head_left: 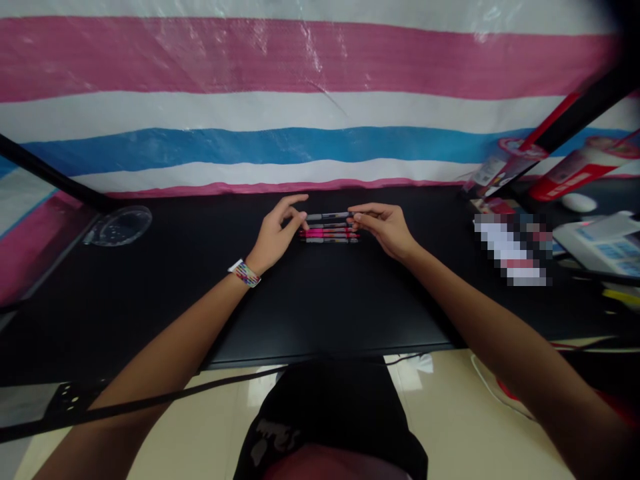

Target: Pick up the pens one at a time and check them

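Clear cup [486,172] at two o'clock, red straw [550,121] in it; red cup [563,179] beyond. Contents unclear. Clear dish [124,227] on tabletop [320,300], nine o'clock. My right fingers [369,221] pinch grey pen [327,216] at three-o'clock end; left fingers [294,227] at nine-o'clock end, grip cannot be told.

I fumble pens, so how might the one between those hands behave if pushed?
The pen looks stiff, given its straight barrel, and probably light, being so slim. Its narrow shape might roll on the smooth black tabletop.
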A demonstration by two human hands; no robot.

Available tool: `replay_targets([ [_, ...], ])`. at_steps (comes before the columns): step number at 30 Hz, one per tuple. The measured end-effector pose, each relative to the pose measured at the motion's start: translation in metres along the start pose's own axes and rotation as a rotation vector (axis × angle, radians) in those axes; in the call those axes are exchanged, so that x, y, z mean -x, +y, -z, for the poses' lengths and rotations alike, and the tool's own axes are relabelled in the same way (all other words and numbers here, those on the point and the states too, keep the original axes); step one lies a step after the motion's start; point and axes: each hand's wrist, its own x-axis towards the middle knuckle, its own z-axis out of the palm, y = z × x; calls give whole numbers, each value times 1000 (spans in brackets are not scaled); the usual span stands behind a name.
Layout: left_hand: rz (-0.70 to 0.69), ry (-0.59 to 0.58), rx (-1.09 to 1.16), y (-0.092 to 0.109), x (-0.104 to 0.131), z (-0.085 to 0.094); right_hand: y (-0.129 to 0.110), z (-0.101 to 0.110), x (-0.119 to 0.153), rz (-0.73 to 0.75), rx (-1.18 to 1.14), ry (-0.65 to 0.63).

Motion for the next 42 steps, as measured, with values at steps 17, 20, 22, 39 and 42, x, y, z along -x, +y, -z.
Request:
replay_targets([
  [17,-114,65,-158,7,0,2,2,-4,0,44,-18,16],
  [20,-109,85,-131,6,1,1,-2,-5,2,-2,-108,-5],
  [22,-99,91,-102,5,2,0,-6,-6,2,-102,-235,-64],
  [39,-126,102,-60,9,2,-4,-15,-13,6,-318,-504,-60],
  [42,-128,106,-72,9,2,-5,-14,-12,5,-315,-491,-80],
])
